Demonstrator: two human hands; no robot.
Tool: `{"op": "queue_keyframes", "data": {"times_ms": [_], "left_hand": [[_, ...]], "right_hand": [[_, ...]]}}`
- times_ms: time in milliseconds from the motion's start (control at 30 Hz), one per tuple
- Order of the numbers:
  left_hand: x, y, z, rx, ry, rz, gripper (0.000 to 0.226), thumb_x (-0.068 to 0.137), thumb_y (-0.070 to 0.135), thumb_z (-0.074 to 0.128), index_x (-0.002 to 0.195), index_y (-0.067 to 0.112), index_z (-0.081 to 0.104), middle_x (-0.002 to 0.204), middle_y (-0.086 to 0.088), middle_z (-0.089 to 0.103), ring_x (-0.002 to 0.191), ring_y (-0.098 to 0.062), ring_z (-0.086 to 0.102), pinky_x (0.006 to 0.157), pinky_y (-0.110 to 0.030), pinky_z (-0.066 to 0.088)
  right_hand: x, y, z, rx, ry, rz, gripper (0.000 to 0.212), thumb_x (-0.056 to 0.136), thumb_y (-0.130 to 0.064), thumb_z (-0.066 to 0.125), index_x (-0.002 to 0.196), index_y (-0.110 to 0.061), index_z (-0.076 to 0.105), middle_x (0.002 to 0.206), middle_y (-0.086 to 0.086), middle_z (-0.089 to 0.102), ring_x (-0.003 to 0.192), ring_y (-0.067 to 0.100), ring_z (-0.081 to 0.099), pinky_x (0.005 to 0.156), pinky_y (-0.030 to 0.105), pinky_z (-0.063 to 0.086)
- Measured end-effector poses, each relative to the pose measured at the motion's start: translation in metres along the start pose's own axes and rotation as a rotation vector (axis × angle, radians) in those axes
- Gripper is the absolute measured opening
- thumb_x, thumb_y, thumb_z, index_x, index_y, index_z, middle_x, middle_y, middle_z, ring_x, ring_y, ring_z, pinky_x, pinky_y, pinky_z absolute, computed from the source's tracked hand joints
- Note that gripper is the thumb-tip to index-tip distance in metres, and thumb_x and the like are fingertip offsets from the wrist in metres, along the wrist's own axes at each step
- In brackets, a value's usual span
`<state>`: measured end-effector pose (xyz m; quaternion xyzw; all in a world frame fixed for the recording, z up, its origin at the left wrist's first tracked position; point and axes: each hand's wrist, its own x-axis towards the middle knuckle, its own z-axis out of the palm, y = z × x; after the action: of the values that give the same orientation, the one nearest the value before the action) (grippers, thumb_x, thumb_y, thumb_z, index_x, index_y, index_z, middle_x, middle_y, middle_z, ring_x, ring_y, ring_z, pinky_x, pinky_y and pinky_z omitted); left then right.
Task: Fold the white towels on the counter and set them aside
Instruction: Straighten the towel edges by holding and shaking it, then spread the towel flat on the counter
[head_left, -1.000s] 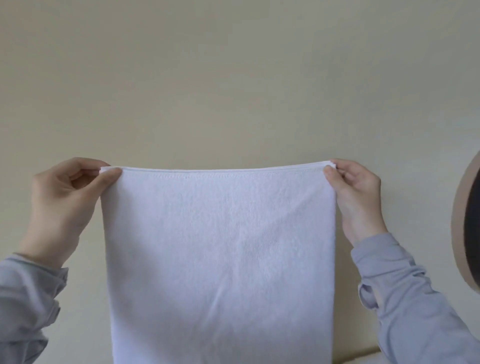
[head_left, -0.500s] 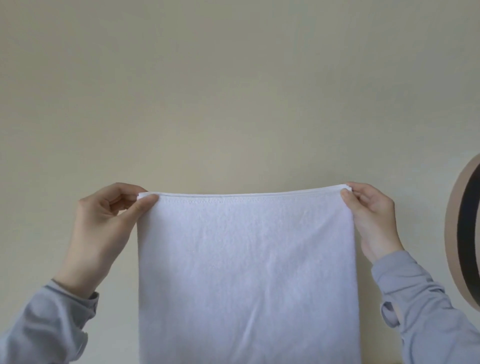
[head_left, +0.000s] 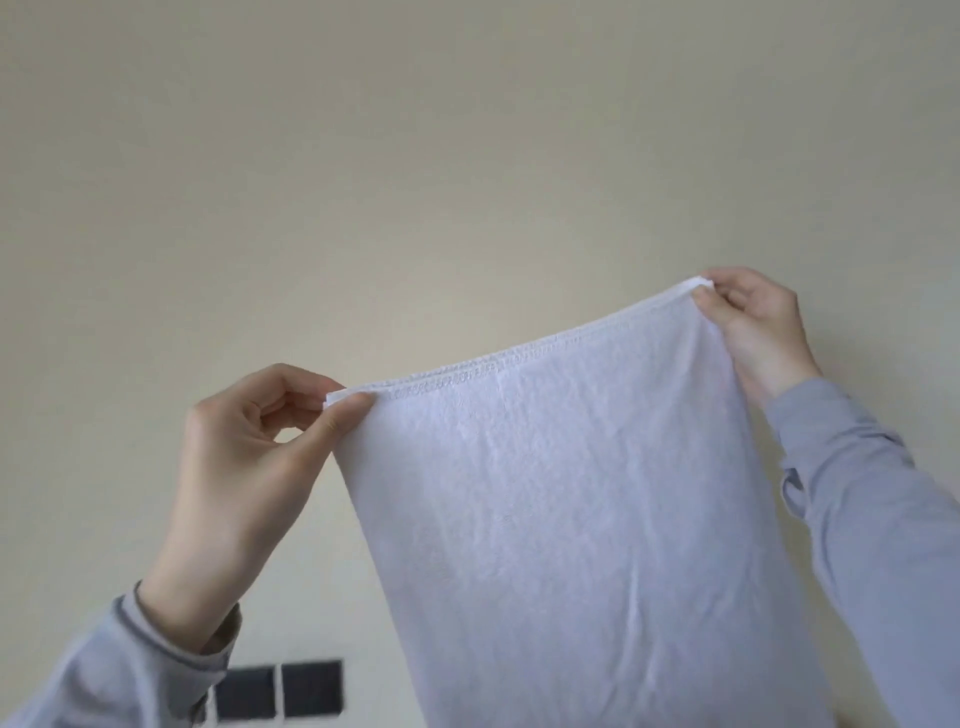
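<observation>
Towel (head_left: 597, 519) is hanging lengthwise toward frame bottom, top hem rising rightward; left hand (head_left: 244, 467) and right hand (head_left: 753, 322) are pinching its upper corners.

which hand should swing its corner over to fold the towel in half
Probably the right hand. It pinches its corner of the towel higher and farther out, so it could swing down across to the left hand, which holds the lower corner and can stay put. Both grips look equally firm, so it is a close call.
</observation>
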<state>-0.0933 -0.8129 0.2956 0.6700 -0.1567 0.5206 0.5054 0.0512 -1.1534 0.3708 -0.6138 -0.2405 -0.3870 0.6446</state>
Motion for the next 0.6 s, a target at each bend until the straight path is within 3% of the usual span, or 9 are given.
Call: {"op": "queue_keyframes", "data": {"times_ms": [133, 300, 533, 600], "left_hand": [[-0.062, -0.033, -0.035, 0.098, 0.005, -0.182, 0.009, 0.074, 0.024, 0.076, 0.07, 0.024, 0.069, 0.065, 0.009, 0.069, 0.057, 0.001, 0.06, 0.054, -0.005, 0.042], [-0.156, -0.084, -0.101, 0.261, 0.057, -0.413, 0.01, 0.075, 0.022, 0.076, 0.069, 0.023, 0.068, 0.065, 0.005, 0.069, 0.057, -0.001, 0.06, 0.054, -0.008, 0.044], [-0.287, -0.157, -0.206, 0.596, 0.165, -0.821, 0.018, 0.072, 0.015, 0.078, 0.062, 0.024, 0.067, 0.063, 0.011, 0.069, 0.059, -0.001, 0.059, 0.056, -0.004, 0.041], [-0.311, -0.176, -0.235, 0.634, 0.224, -0.938, 0.016, 0.072, 0.016, 0.078, 0.063, 0.023, 0.068, 0.062, 0.006, 0.069, 0.061, -0.007, 0.061, 0.057, -0.005, 0.042]], "right_hand": [[-0.037, 0.054, 0.05, -0.01, -0.18, 0.126, 0.022, 0.089, -0.002, 0.056, 0.085, -0.023, 0.061, 0.084, 0.001, 0.06, 0.087, 0.02, 0.051, 0.085, 0.03, 0.039], [-0.135, 0.142, 0.136, 0.042, -0.338, 0.342, 0.025, 0.088, 0.002, 0.055, 0.084, -0.022, 0.061, 0.078, -0.011, 0.066, 0.082, 0.011, 0.054, 0.084, 0.023, 0.04], [-0.312, 0.246, 0.269, 0.002, -0.587, 0.601, 0.013, 0.089, 0.0, 0.055, 0.096, -0.008, 0.062, 0.092, 0.009, 0.063, 0.084, 0.015, 0.055, 0.083, 0.025, 0.042], [-0.355, 0.263, 0.304, -0.029, -0.64, 0.652, 0.013, 0.088, -0.002, 0.055, 0.096, -0.01, 0.063, 0.092, 0.007, 0.063, 0.085, 0.015, 0.055, 0.08, 0.022, 0.043]]}}
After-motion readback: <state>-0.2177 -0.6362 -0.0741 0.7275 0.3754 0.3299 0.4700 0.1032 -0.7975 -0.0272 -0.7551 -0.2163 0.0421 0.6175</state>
